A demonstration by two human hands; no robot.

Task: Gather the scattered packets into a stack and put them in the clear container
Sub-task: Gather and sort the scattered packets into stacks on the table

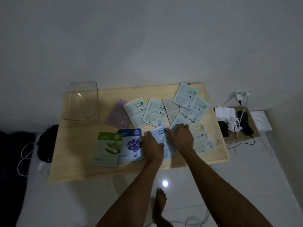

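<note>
Packets [154, 110] lie spread across the wooden table [78, 154], most of them overlapping in a fan along its far right half, with a pink packet [117, 114] at the left end of the fan and a green packet [108, 149] and a purple packet [131, 145] side by side at the near edge. We have both hands on a white packet with a blue label [159, 133] near the middle: the left hand [151, 142] lies flat across its left edge, touching the purple packet too, and the right hand [182, 136] presses down on its right side with fingers spread. Neither hand is closed around anything that we can see; whether a fingertip is hooked under an edge we cannot tell.

Gathering is barely begun, we judge. The packets look slick and thin, so sliding them together may push neighbours off the near or right edge instead of stacking them. Lifted loosely, a stack could fan out and slip. The clear container [81, 102] stands at the far left corner, well apart from the pile, and its walls are hard to see in this dim light, so we might clip its rim and tip it.
</note>
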